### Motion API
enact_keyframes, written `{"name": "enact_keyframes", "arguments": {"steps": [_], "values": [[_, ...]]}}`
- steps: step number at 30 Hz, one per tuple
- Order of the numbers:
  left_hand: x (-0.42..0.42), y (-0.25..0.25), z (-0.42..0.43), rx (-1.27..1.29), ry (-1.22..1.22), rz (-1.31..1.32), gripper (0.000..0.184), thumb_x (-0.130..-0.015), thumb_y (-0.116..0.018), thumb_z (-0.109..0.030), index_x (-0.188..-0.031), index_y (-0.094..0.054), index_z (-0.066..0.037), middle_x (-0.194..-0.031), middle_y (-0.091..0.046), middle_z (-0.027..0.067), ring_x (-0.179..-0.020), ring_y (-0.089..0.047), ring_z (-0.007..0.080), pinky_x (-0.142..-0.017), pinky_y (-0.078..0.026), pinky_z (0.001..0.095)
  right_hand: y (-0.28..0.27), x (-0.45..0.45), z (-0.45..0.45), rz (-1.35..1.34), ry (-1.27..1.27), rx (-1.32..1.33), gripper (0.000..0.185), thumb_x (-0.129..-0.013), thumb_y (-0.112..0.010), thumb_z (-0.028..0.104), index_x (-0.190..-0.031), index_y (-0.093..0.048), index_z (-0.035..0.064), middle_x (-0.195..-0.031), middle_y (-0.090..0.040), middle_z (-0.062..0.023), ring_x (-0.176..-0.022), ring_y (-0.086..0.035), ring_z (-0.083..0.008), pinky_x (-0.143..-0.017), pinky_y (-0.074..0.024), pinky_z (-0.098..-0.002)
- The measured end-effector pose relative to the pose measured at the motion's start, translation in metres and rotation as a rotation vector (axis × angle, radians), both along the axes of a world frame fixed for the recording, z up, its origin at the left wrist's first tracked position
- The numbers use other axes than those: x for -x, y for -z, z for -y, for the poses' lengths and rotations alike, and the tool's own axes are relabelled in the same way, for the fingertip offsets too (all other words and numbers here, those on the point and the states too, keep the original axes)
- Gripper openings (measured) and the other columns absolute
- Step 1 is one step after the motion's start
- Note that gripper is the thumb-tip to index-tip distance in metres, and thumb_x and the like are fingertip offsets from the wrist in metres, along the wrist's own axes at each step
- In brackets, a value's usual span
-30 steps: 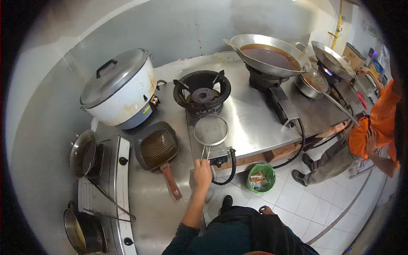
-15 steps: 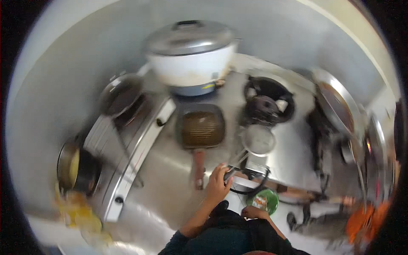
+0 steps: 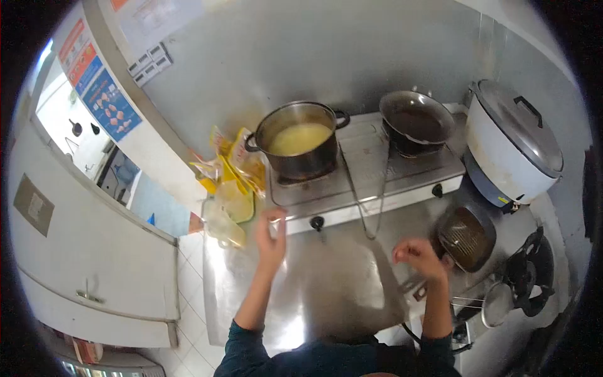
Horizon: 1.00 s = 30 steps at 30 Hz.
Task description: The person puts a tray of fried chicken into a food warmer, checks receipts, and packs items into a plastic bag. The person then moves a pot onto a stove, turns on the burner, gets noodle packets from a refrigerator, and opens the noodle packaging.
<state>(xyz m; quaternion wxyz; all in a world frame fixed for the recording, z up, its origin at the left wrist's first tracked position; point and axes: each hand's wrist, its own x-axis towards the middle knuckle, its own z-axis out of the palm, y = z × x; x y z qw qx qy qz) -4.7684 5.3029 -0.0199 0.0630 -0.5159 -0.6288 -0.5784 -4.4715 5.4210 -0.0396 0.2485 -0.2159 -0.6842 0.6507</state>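
Note:
My left hand (image 3: 271,242) is raised near the front of the stove, thumb and fingers apart, with nothing visible in it. My right hand (image 3: 421,257) hovers over the steel counter, fingers loosely bent and apart, with nothing visible in it. It is nearest the square grill pan (image 3: 466,239), whose handle is partly hidden by the hand. Metal tongs (image 3: 381,207) lie across the stove front (image 3: 392,204), their end over its edge. A black pot (image 3: 301,157) of pale yellow contents stands on the left burner; a dark wok (image 3: 418,122) sits on the right one.
A large rice cooker (image 3: 515,138) stands at right. A wire strainer (image 3: 496,305) and a black burner ring (image 3: 531,270) lie at lower right. Yellow packets (image 3: 245,160) and a clear plastic jug (image 3: 225,223) are left of the stove. A white door (image 3: 94,251) is at far left.
My view has swung left towards the stove. My left hand, earlier at the strainer's handle, is now away from it and raised near the stove. My right hand has come up over the counter.

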Motion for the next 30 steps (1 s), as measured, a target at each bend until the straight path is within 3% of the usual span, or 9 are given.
{"name": "enact_keyframes", "arguments": {"steps": [5, 8, 10, 12, 18, 22, 25, 27, 30], "values": [[0.139, -0.009, -0.062, 0.053, 0.199, 0.811, 0.016, -0.080, -0.050, -0.018, -0.089, -0.046, -0.005, -0.076, -0.051, 0.0025, -0.070, -0.051, 0.0104, -0.061, -0.039, 0.0206, -0.015, 0.120, -0.097, -0.571, 0.142, 0.410, 0.025, -0.079, -0.051, 0.022, -0.094, -0.051, 0.0026, -0.088, -0.053, -0.0057, -0.085, -0.050, -0.0161, -0.076, -0.0404, -0.0249], [0.194, 0.009, -0.107, 0.006, 0.301, 1.085, 0.016, -0.079, -0.052, -0.021, -0.088, -0.044, -0.010, -0.068, -0.049, 0.0004, -0.057, -0.049, 0.0093, -0.049, -0.038, 0.0195, -0.026, 0.184, -0.144, -0.566, 0.286, 0.522, 0.030, -0.078, -0.052, 0.024, -0.098, -0.049, 0.0013, -0.093, -0.052, -0.0082, -0.095, -0.046, -0.0171, -0.082, -0.0380, -0.0258], [0.220, 0.027, -0.133, -0.013, 0.342, 1.105, 0.017, -0.078, -0.052, -0.022, -0.087, -0.042, -0.011, -0.062, -0.046, -0.0004, -0.049, -0.046, 0.0099, -0.043, -0.036, 0.0198, -0.014, 0.229, -0.184, -0.414, 0.504, 0.473, 0.029, -0.078, -0.052, 0.022, -0.097, -0.048, 0.0004, -0.090, -0.052, -0.0093, -0.093, -0.046, -0.0169, -0.080, -0.0384, -0.0259], [0.222, 0.031, -0.147, -0.105, 0.316, 1.157, 0.013, -0.078, -0.052, -0.018, -0.084, -0.043, -0.012, -0.054, -0.042, -0.0008, -0.041, -0.043, 0.0104, -0.037, -0.034, 0.0205, 0.013, 0.261, -0.227, -0.496, 0.465, 0.519, 0.017, -0.078, -0.051, 0.014, -0.089, -0.048, 0.0005, -0.080, -0.051, -0.0073, -0.077, -0.047, -0.0165, -0.072, -0.0393, -0.0274], [0.215, 0.031, -0.155, -0.085, 0.314, 1.116, 0.007, -0.077, -0.045, -0.013, -0.084, -0.046, -0.012, -0.065, -0.047, -0.0027, -0.049, -0.044, 0.0069, -0.037, -0.033, 0.0200, 0.005, 0.267, -0.219, -0.577, 0.423, 0.621, 0.008, -0.078, -0.050, 0.009, -0.082, -0.049, 0.0024, -0.077, -0.053, -0.0071, -0.067, -0.050, -0.0164, -0.064, -0.0405, -0.0283], [0.181, 0.008, -0.138, -0.166, 0.366, 0.942, 0.026, -0.077, -0.047, -0.016, -0.101, -0.048, -0.009, -0.080, -0.053, -0.0024, -0.065, -0.048, 0.0074, -0.054, -0.039, 0.0205, 0.002, 0.233, -0.184, -0.594, 0.388, 0.669, 0.009, -0.080, -0.048, 0.007, -0.087, -0.045, 0.0023, -0.076, -0.053, -0.0041, -0.068, -0.050, -0.0134, -0.060, -0.0390, -0.0238], [0.172, 0.001, -0.120, 0.021, 0.366, 0.863, 0.036, -0.074, -0.040, -0.010, -0.110, -0.039, -0.006, -0.095, -0.049, 0.0069, -0.071, -0.050, 0.0124, -0.059, -0.043, 0.0235, 0.002, 0.203, -0.156, -0.622, 0.363, 0.651, 0.012, -0.079, -0.049, 0.008, -0.090, -0.046, 0.0040, -0.081, -0.053, -0.0029, -0.073, -0.050, -0.0119, -0.063, -0.0382, -0.0233], [0.162, 0.008, -0.119, -0.166, 0.341, 0.797, 0.035, -0.075, -0.042, -0.013, -0.109, -0.041, -0.003, -0.099, -0.048, 0.0076, -0.084, -0.050, 0.0159, -0.069, -0.043, 0.0275, -0.006, 0.174, -0.128, -0.618, 0.331, 0.575, 0.012, -0.079, -0.050, 0.009, -0.090, -0.048, 0.0049, -0.082, -0.054, -0.0024, -0.075, -0.050, -0.0116, -0.065, -0.0379, -0.0231], [0.159, 0.012, -0.103, -0.024, 0.459, 0.828, 0.053, -0.077, -0.045, -0.015, -0.125, -0.022, -0.011, -0.106, -0.044, 0.0018, -0.083, -0.047, 0.0093, -0.061, -0.041, 0.0202, -0.023, 0.129, -0.089, -0.700, 0.403, 0.592, 0.019, -0.078, -0.051, 0.007, -0.096, -0.048, 0.0038, -0.090, -0.054, -0.0039, -0.079, -0.051, -0.0124, -0.071, -0.0382, -0.0232]]}}
